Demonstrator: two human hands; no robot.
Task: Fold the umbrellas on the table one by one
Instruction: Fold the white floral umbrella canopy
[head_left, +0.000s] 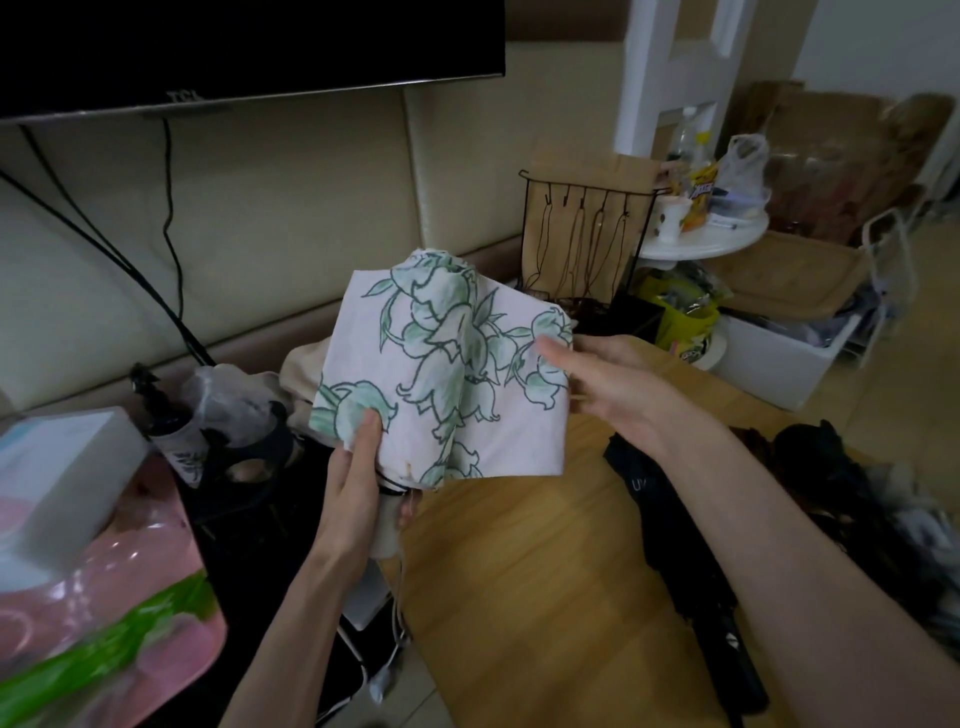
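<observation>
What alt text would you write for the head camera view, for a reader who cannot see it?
A person holds a floral umbrella above a wooden table: the left hand grips its handle end, and the right hand holds the right edge of the cloth. A folded black umbrella lies on the table below the right forearm.

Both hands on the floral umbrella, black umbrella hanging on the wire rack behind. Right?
No: in the head view the black umbrella lies on the wooden table, by the right forearm, not hanging on the wire rack. Left hand and right hand are both on the floral umbrella.
</observation>
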